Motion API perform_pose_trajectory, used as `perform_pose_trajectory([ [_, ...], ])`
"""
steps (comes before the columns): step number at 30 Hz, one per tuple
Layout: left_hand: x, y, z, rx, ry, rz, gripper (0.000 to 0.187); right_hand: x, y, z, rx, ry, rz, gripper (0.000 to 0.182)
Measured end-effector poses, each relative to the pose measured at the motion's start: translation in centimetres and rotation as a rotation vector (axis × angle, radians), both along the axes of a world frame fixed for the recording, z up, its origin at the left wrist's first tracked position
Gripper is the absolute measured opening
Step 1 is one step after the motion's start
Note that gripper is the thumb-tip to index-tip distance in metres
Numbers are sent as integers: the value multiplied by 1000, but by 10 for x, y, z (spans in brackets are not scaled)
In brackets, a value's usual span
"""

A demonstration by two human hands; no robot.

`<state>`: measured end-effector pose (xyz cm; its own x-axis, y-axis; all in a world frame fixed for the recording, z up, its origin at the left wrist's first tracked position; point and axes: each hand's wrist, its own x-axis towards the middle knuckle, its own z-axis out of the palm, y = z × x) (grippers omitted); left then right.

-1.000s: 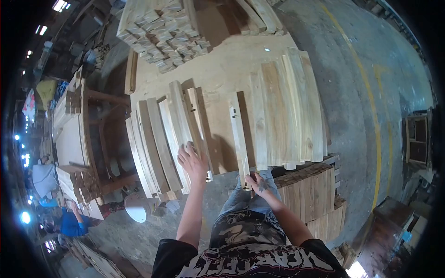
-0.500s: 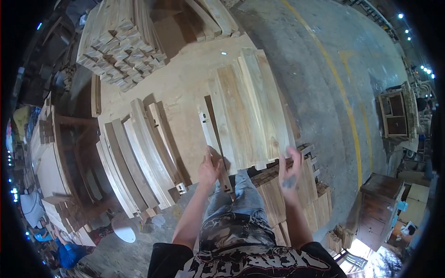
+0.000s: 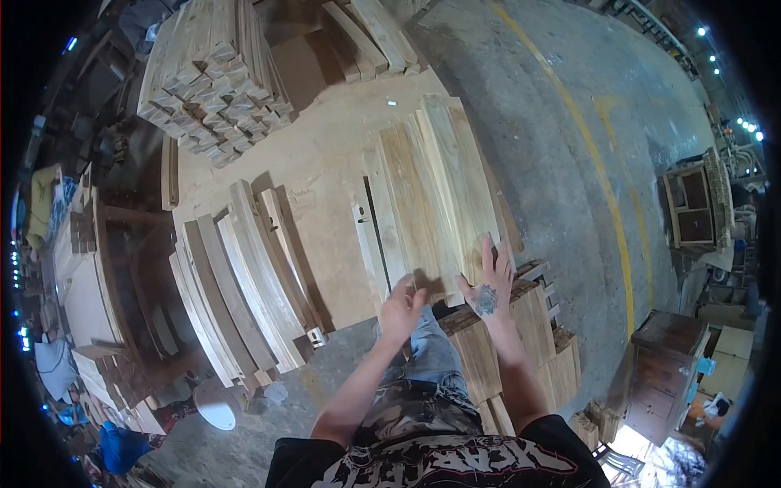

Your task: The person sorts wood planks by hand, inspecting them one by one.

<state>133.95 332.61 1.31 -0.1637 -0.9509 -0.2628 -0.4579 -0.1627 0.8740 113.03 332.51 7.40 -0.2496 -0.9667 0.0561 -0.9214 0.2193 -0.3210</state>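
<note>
A narrow slotted plank [image 3: 368, 236] lies on the plywood table [image 3: 325, 163], pushed up against the left side of a row of pale planks [image 3: 435, 183]. My left hand [image 3: 401, 311] hovers at the near ends of these planks, fingers loose and holding nothing. With its fingers spread, my right hand [image 3: 486, 281] rests flat on the near ends of the row's right side. A second group of planks [image 3: 244, 276], some with notches, lies on the left part of the table.
A tall stack of square timber [image 3: 215, 77] stands at the far left of the table. A lower stack of boards [image 3: 529, 342] sits beside my right leg. A white stool [image 3: 215, 403], a wooden cabinet [image 3: 671, 358] and a yellow floor line [image 3: 606, 187] surround the table.
The slotted plank slid right and now lies against the row of pale planks. My left hand let go of it. My right hand moved forward onto the row's near ends.
</note>
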Motion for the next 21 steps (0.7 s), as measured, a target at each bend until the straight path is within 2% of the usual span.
perform_pose_trajectory([
  [2,-29,-3,-8,-108,115,-21,47,0,2,0,-27,0,13,106],
  [5,-67,-28,17,251,315,-88,50,4,3,0,19,-28,-23,102],
  [8,-85,-48,27,219,24,-76,63,9,6,3,61,-76,-34,99],
  [11,-81,-54,35,291,-33,-98,75,20,12,2,-29,-222,16,98],
  [12,-75,-54,29,362,67,-73,81,26,15,5,-14,-291,-18,99],
  [16,-47,-59,24,463,240,2,74,27,18,18,101,-294,8,98],
  [19,-10,-65,24,439,290,-1,59,25,24,1,41,-185,-30,95],
  [21,30,-58,4,432,303,-65,57,20,25,5,15,-197,-47,94],
])
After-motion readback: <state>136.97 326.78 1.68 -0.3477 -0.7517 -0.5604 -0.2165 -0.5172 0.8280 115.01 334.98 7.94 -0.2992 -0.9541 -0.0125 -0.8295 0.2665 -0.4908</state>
